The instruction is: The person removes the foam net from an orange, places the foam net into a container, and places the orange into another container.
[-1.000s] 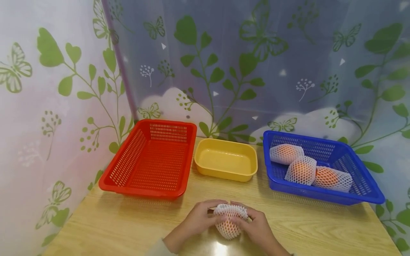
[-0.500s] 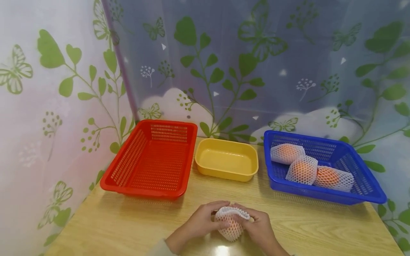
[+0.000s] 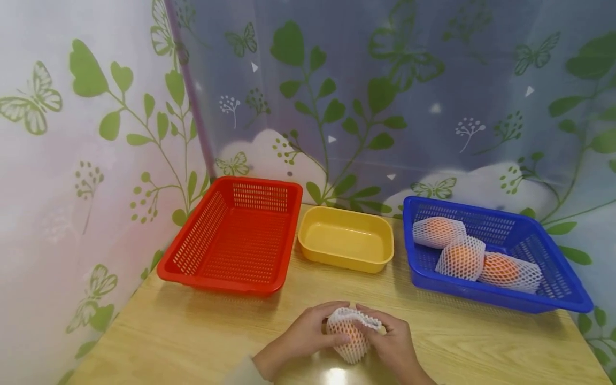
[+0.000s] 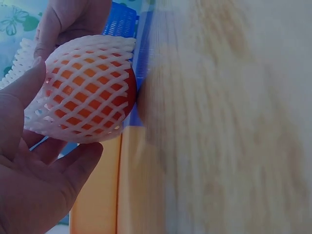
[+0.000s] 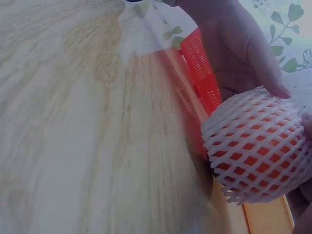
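Note:
Both hands hold an orange-red round fruit in a white foam net, low over the table's front part in the head view. The left hand grips it from the left, thumb on the near side. On the other side, the right hand pinches the net's upper edge, its thumb at the opening. In the left wrist view, part of the fruit's smooth skin shows bare at the end of the net. The right wrist view shows the netted fruit between the fingers of both hands.
Behind the hands stands a yellow tray. At left is a red slotted basket. A blue basket at right holds several netted fruits. A patterned curtain backs the wooden table.
The right thumb has moved from the net's front up to its opening, and the net's edge now folds out to the right. The left hand keeps its hold. The head view has shifted slightly.

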A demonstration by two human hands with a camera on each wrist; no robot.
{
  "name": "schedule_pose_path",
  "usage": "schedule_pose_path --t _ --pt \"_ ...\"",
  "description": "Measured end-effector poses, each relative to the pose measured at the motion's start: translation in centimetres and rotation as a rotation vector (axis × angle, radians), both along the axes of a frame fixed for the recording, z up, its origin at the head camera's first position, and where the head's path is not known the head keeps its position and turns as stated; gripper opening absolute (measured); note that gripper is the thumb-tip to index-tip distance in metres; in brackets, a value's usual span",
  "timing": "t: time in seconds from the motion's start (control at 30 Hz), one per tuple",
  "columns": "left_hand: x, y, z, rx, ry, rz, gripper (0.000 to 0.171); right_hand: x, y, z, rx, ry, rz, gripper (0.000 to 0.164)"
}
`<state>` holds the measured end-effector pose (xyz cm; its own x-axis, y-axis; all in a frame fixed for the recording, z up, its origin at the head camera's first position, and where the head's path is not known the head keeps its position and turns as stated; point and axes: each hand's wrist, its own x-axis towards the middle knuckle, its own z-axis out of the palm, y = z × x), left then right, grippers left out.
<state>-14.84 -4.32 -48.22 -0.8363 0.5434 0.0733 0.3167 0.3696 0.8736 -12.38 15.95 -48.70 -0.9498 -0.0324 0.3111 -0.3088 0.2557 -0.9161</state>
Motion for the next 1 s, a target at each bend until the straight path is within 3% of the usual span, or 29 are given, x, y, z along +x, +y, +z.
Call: schedule_pose_path --t 0.33,0.67,0.87,1.0 --pt "0.01 0.01 0.24 0.034 -0.004 0.042 0.050 0.22 0.36 -0.20 0.074 -0.162 0.053 0.044" --pt "-0.14 0.51 -0.05 0.130 0.036 0.154 0.020 0.24 0.55 -0.67 0.040 -0.174 0.083 0.045" --pt "-0.27 0.73 -0.22 0.141 0.048 0.180 0.024 0.25 0.58 -0.41 0.049 -0.191 0.074 0.044" --pt "-0.02 0.48 0.15 0.140 0.000 0.139 0.037 0.28 0.54 -0.41 0.060 -0.225 0.061 0.042"
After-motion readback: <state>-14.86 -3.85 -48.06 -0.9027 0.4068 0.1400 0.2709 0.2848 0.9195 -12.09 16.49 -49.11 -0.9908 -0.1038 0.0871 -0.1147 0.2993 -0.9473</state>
